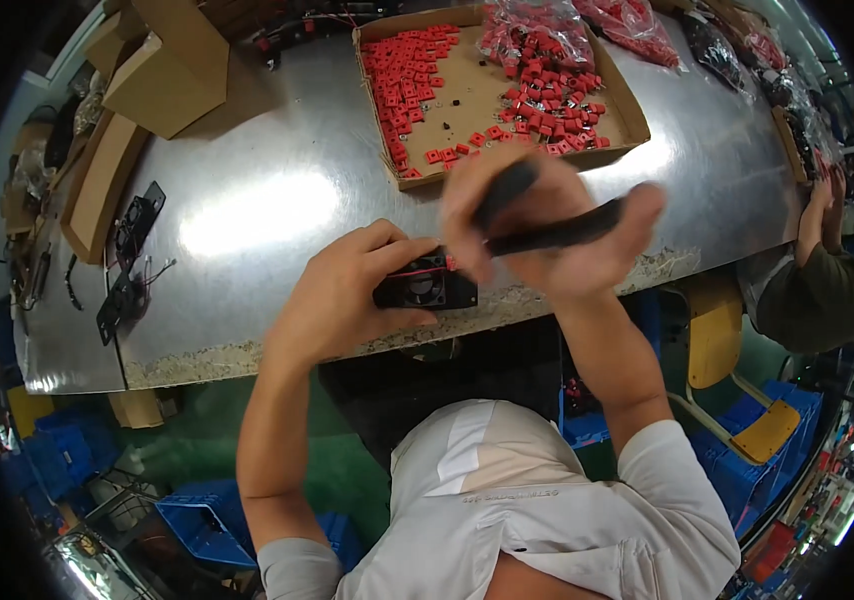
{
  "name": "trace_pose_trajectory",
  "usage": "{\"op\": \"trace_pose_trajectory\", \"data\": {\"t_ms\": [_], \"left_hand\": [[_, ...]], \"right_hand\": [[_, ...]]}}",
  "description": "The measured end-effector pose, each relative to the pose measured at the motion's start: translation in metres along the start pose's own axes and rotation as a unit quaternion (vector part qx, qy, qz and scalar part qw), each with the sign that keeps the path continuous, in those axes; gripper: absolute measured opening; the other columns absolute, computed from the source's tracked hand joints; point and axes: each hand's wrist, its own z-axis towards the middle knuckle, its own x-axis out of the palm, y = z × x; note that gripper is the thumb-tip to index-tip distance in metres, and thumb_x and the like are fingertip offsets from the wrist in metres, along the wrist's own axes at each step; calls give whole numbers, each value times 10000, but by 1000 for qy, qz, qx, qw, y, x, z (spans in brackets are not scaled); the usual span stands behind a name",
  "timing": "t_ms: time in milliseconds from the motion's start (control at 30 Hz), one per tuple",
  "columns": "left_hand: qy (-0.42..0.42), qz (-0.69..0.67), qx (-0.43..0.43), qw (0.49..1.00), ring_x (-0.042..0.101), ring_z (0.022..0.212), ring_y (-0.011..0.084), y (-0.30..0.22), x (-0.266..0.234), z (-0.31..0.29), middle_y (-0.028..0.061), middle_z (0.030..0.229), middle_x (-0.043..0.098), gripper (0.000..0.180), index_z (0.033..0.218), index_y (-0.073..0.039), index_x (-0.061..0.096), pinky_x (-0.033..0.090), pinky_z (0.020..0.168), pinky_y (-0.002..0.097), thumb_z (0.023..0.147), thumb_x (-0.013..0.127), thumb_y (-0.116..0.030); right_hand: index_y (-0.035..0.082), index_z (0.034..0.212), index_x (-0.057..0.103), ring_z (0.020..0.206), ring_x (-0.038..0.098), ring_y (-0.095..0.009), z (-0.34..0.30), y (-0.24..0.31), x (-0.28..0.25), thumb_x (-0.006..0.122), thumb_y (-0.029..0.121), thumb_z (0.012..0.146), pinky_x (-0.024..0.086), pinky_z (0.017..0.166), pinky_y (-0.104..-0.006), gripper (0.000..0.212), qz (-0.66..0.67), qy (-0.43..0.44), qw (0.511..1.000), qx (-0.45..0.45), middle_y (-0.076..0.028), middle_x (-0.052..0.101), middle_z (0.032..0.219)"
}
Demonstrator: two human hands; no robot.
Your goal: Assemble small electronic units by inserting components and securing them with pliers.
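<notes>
My left hand (352, 285) is closed around a small black cooling fan (424, 290) in a rectangular frame, held at the front edge of the metal table. Red wire runs along the fan's upper side, and a small red piece shows at its right corner. In my right hand (557, 220), smeared by motion, is a pair of pliers with spread black handles (557, 235). Their lower end comes close to the red piece; whether they touch it I cannot tell. Beyond my hands lies a shallow cardboard tray (477, 95) of small red plastic parts.
Two more black fans (134, 222) with wires lie on the table's left. An open cardboard box (167, 85) stands behind them. Bags of red parts (627, 30) lie at the back. A co-worker's arm (815, 225) reaches in at far right, near a yellow chair (715, 335).
</notes>
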Motion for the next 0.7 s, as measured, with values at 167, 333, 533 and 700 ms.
{"op": "trace_pose_trajectory", "data": {"t_ms": [167, 333, 533, 700], "left_hand": [[-58, 56, -70, 994, 609, 901, 304, -24, 19, -13, 90, 999, 597, 622, 1234, -101, 631, 504, 784, 397, 669, 839, -253], [-108, 95, -112, 983, 601, 884, 299, -34, 30, -18, 88, 1008, 592, 635, 1262, -102, 611, 504, 777, 404, 680, 823, -241], [-119, 103, -129, 979, 603, 893, 299, -37, 36, -20, 88, 1016, 595, 633, 1265, -103, 611, 508, 780, 405, 685, 822, -244], [-116, 100, -132, 979, 607, 904, 299, -38, 36, -20, 85, 1023, 598, 637, 1265, -104, 611, 512, 786, 403, 683, 825, -245]], "right_hand": [[-27, 1153, 559, 622, 489, -196, -8, -4, -1, 189, 926, 772, 398, 592, -326, 1091, 35, -161, 986, -35, -134, 566, 819], [-18, 1147, 573, 633, 487, -195, -7, -15, 8, 196, 904, 795, 397, 597, -314, 1057, 44, -193, 978, -61, -124, 566, 824], [-19, 1134, 578, 648, 490, -192, -7, -20, 11, 203, 888, 810, 395, 599, -294, 1034, -53, -198, 977, -57, -121, 565, 816], [-18, 1115, 581, 636, 481, -188, -5, -18, 16, 223, 891, 807, 396, 594, -293, 1024, -77, -235, 968, -45, -117, 562, 804]]}}
